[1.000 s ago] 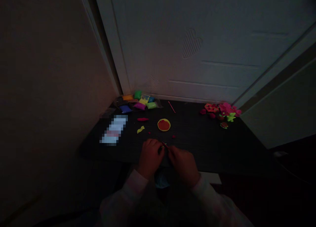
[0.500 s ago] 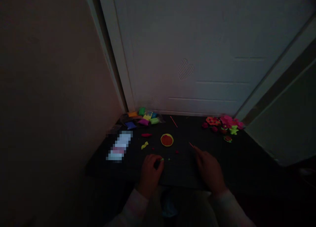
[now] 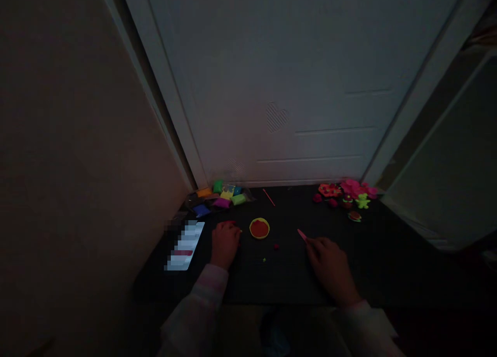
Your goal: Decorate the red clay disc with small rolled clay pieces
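Note:
The scene is very dark. My left hand (image 3: 225,243) lies knuckles-up on the black table (image 3: 380,263), just left of a round red clay disc with a yellow rim (image 3: 259,228); a red clay roll (image 3: 229,223) shows at its fingertips and the fingers look curled down over that spot. My right hand (image 3: 328,263) rests to the right and pinches a thin pink stick tool (image 3: 302,234) that points up and left. A tiny green bit (image 3: 264,260) and a small red bit (image 3: 276,246) lie between the hands.
Several coloured clay packets (image 3: 221,196) sit at the back left by the white door (image 3: 295,87). Another thin stick (image 3: 268,197) lies behind the disc. Finished pink, red and green clay figures (image 3: 347,194) cluster at the back right. A flat card (image 3: 185,244) lies left.
The hands were together at the table's near edge and have since separated. The left hand reached forward to the spot of the yellow piece and red roll; the right holds the stick.

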The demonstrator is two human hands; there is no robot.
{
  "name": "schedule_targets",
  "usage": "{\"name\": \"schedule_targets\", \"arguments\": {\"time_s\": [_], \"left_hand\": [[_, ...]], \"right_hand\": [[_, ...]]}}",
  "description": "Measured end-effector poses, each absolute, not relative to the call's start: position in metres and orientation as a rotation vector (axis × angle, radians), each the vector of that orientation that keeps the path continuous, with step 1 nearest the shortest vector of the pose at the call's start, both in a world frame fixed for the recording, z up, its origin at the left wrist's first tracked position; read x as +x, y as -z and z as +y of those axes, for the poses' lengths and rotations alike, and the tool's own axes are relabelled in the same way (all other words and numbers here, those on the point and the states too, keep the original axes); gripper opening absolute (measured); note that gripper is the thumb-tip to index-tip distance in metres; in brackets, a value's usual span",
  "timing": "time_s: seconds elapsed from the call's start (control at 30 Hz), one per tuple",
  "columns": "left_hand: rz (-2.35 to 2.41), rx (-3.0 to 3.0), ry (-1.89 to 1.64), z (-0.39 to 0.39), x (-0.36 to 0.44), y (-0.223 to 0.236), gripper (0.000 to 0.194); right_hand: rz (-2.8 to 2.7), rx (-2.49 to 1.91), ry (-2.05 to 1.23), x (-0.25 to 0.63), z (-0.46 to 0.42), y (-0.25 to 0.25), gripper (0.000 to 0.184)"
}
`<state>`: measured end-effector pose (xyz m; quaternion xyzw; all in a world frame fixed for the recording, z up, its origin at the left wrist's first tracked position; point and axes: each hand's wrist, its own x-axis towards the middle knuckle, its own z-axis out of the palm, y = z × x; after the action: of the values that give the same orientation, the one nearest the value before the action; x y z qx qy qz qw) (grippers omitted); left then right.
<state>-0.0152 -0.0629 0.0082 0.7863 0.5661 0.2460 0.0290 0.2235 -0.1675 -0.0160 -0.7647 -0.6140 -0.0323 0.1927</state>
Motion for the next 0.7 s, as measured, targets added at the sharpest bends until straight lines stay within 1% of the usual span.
{"name": "schedule_targets", "arguments": {"time_s": [0.23, 0.3, 0.37, 0.47, 0.57, 0.7], "left_hand": [[1.733, 2.413, -0.726, -0.083, -0.023, -0.021, 0.026], [1.645, 2.426, -0.697, -0.099, -0.016, -0.024, 0.024], [1.459, 2.458, -0.626, -0.115, -0.006, -0.021, 0.018], [1.302, 2.443, -0.579, -0.128, 0.01, -0.01, 0.021], [1.271, 2.385, -0.597, -0.128, 0.016, 0.0, 0.016], [1.299, 2.269, -0.67, -0.127, 0.013, 0.002, 0.018]], "right_hand": [[-1.69, -2.124, 0.045, 0.224, -0.169, 0.015, 0.029], [-1.685, -2.113, 0.03, 0.224, -0.169, 0.015, 0.029], [-1.681, -2.106, 0.02, 0.224, -0.169, 0.014, 0.03], [-1.682, -2.095, 0.011, 0.224, -0.169, 0.014, 0.03], [-1.686, -2.08, 0.016, 0.225, -0.169, 0.015, 0.03], [-1.684, -2.058, 0.025, 0.226, -0.169, 0.017, 0.029]]}}
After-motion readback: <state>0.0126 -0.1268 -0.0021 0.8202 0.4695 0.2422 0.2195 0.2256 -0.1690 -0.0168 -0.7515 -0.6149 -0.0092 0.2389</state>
